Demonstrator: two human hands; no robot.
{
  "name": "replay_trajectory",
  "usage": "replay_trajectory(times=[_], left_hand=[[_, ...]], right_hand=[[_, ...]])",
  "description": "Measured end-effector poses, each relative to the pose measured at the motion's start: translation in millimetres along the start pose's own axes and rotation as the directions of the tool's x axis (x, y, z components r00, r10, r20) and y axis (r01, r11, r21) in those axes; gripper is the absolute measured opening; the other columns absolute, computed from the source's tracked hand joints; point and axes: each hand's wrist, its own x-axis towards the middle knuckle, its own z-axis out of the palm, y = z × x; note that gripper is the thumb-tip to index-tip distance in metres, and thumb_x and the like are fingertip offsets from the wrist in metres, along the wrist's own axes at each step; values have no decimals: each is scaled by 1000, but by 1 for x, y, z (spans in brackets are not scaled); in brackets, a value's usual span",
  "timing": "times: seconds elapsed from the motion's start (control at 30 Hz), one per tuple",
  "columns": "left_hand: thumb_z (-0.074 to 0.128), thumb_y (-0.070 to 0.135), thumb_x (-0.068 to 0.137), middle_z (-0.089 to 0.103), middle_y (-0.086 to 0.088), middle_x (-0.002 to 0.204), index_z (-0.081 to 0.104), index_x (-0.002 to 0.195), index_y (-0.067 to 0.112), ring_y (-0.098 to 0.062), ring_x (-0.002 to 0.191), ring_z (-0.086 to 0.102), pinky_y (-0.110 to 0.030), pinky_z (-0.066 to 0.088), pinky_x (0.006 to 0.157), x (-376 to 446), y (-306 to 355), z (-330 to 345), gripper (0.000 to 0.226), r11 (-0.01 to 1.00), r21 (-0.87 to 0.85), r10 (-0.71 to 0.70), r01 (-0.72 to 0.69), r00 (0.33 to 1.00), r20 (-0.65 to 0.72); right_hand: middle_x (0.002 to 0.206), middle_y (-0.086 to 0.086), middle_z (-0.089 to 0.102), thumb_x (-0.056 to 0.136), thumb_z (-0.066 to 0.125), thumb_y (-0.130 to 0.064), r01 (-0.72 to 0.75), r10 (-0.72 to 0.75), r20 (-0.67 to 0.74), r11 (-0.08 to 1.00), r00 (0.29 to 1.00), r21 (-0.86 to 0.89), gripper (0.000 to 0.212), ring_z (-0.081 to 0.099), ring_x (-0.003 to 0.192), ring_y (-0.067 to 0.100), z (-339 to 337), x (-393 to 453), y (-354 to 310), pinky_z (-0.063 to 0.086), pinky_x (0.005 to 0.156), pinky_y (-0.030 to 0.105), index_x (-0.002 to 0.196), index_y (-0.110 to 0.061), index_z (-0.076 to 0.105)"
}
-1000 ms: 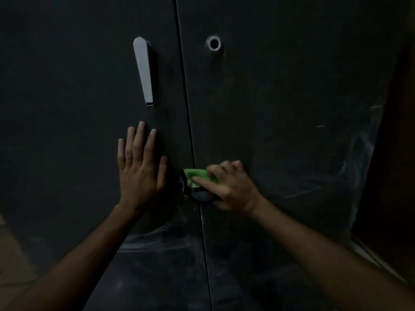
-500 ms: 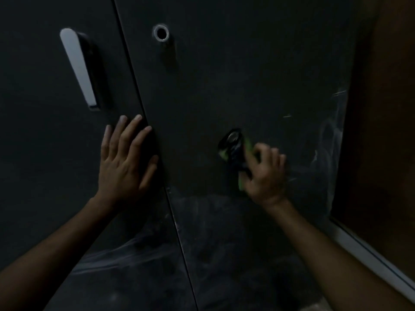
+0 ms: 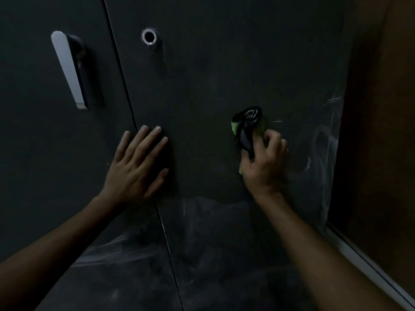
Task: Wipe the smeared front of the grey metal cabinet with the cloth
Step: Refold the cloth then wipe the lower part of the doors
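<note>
Head view: a person's two bare forearms reach up to the dark front of the grey metal cabinet point(image 3: 213, 81); the light is dim.
Cabinet doors: two doors meet at a thin vertical seam point(image 3: 125, 86) that slants down to the right across the frame.
Left hand point(image 3: 134, 167): lies flat, palm against the cabinet, across the seam at mid height; its fingers point(image 3: 143, 142) are straight and slightly spread, the thumb out to the right, and it holds nothing.
Right hand point(image 3: 263, 162): is on the right door, well apart from the left hand; its curled fingers point(image 3: 272, 136) and thumb grip the cloth and hold it against the metal.
Cloth point(image 3: 247, 129): bunched, green and black, sticking up out of the top of the right hand, touching the right door about level with the left hand's fingertips.
Smears: pale chalky streaks point(image 3: 202, 221) cover the lower part of both doors below the hands; fainter looping marks point(image 3: 323, 149) run down the right door's right edge, just beside the right hand.
Handle point(image 3: 68, 68): a pale, long lever on the left door, above and left of the left hand.
Lock hole point(image 3: 149, 36): a small metal-ringed hole high on the right door, near the seam.
Right side: a brown surface point(image 3: 381, 131) beside the cabinet, with a pale strip point(image 3: 368, 265) running along its foot.
</note>
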Motion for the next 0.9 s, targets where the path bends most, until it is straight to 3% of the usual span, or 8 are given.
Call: replay_trajectory(times=[0.2, 0.27, 0.4, 0.5, 0.6, 0.67, 0.8, 0.9], left_hand=[[52, 47, 102, 26, -13, 170, 34, 161, 10, -36, 159, 21, -57, 20, 127, 1, 14, 14, 72, 999, 31, -18, 18, 1000, -3], [52, 46, 102, 26, -13, 170, 34, 161, 10, -36, 158, 22, -57, 20, 127, -1, 12, 15, 72, 999, 39, -21, 22, 1000, -8], [52, 46, 101, 27, -14, 170, 35, 161, 10, -37, 158, 23, -57, 20, 127, 1, 14, 15, 72, 998, 61, -26, 27, 1000, -7], [52, 47, 101, 28, -14, 169, 35, 161, 10, -37, 158, 23, -57, 19, 127, 2, 13, 13, 72, 998, 67, -21, 21, 1000, -2], [51, 47, 102, 28, -14, 170, 34, 161, 10, -37, 158, 23, -56, 18, 127, 0, 13, 13, 72, 997, 73, -22, 21, 1000, 11], [49, 48, 102, 26, -14, 170, 33, 162, 10, -38, 158, 22, -56, 18, 128, 0, 13, 14, 73, 997, 81, -18, 17, 1000, 11], [45, 50, 102, 22, -13, 172, 30, 163, 10, -38, 158, 20, -56, 16, 128, 0, 14, 17, 74, 995, 94, -23, 21, 1000, 19], [45, 51, 102, 23, -12, 171, 31, 163, 11, -37, 158, 21, -56, 16, 128, 0, 14, 17, 74, 995, 96, -20, 19, 1000, 17]], right_hand=[[122, 11, 43, 92, 56, -36, 491, -500, 155, 866, 852, 97, 50, 46, 91, 33, -2, -54, 14, 35, 72, 42, 137, -16, 63], [120, 16, 49, 87, 57, -34, 402, -401, 150, 915, 904, 29, 51, 54, 89, 38, -15, -49, 54, 39, 73, 43, 131, -11, 66], [116, 25, 58, 92, 61, -36, -154, 150, -64, 985, 987, -73, 47, 54, 97, 42, -14, 13, 55, 43, 80, 47, 128, -7, 64], [114, 18, 56, 97, 57, -51, 41, -40, -28, 999, 999, 26, 46, 52, 92, 37, -4, 10, 18, 39, 76, 45, 121, -13, 68], [116, 11, 49, 88, 60, -44, 417, -432, 198, 902, 880, 113, 52, 59, 86, 37, -17, -43, 38, 37, 71, 41, 131, -16, 69], [113, 16, 56, 83, 59, -38, 366, -370, 211, 929, 905, 58, 54, 61, 84, 40, -31, -44, 75, 41, 71, 43, 130, -13, 70], [113, 25, 59, 92, 60, -35, -172, 170, -38, 983, 985, -71, 42, 57, 96, 44, -29, 30, 75, 45, 83, 50, 122, -6, 69], [120, 20, 56, 94, 56, -44, -13, 13, -66, 1000, 998, 0, 44, 50, 97, 38, -9, 56, 13, 39, 80, 46, 123, -12, 68]])
